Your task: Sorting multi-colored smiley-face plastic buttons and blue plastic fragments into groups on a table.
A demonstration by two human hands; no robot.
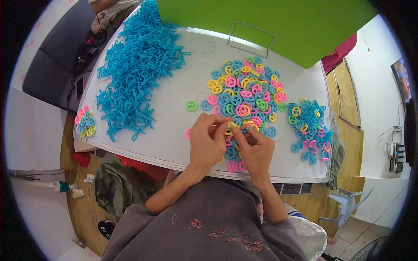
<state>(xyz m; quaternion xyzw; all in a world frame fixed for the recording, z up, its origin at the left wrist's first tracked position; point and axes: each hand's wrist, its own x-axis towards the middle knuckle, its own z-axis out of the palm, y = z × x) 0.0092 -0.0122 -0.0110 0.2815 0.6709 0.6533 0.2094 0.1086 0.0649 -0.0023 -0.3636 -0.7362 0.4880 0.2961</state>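
Note:
Both hands meet over the near edge of a pile of small spoked plastic wheels (242, 96) in pink, yellow, blue and green. My left hand (209, 141) pinches a yellow plastic wheel (231, 126) between thumb and fingers. Close against it, my right hand (256, 152) has its fingertips closed on a small blue plastic piece (244, 130), mostly hidden by the fingers. The wheel and the blue piece are close together; whether they touch I cannot tell.
A large heap of blue plastic pieces (135, 69) covers the table's left side. Blue pieces with coloured wheels (310, 128) lie at the right edge. A few wheels (85, 122) sit at the left corner. A green panel (270, 26) with a wire stand rises behind the white table (170, 143).

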